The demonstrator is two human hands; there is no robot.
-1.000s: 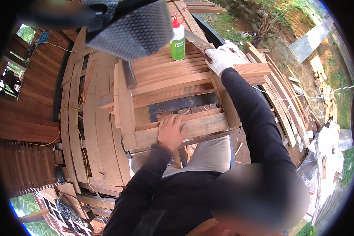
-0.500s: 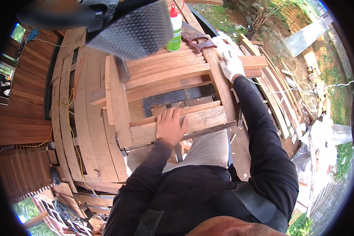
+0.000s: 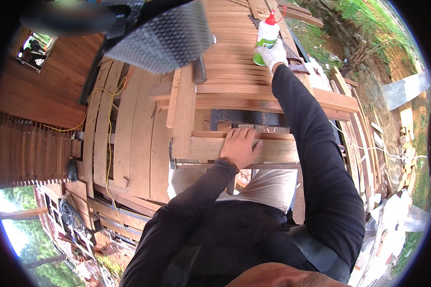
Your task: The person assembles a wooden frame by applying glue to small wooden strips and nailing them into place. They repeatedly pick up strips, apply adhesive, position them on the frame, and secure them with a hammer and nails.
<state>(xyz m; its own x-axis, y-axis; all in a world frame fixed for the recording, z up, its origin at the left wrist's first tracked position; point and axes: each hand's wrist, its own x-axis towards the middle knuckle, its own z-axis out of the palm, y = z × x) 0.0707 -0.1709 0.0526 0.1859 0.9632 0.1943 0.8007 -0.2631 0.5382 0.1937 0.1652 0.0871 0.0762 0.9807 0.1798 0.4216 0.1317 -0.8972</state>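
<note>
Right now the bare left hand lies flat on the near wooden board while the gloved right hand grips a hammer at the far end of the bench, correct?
Not quite. The head view shows the right hand gripping a white-and-green glue bottle with a red nozzle, not a hammer. The left hand does lie flat on the near board.

**Hands on a slatted wooden frame**

The left hand (image 3: 241, 147) lies flat, fingers (image 3: 246, 134) spread, on the near rail (image 3: 277, 149) of a wooden frame (image 3: 234, 95). The right hand (image 3: 276, 53), in a white glove, grips a white glue bottle (image 3: 266, 34) with a red tip and green label, upright at the frame's far edge. A yellow cord (image 3: 109, 119) trails over planks beside the frame.
</note>
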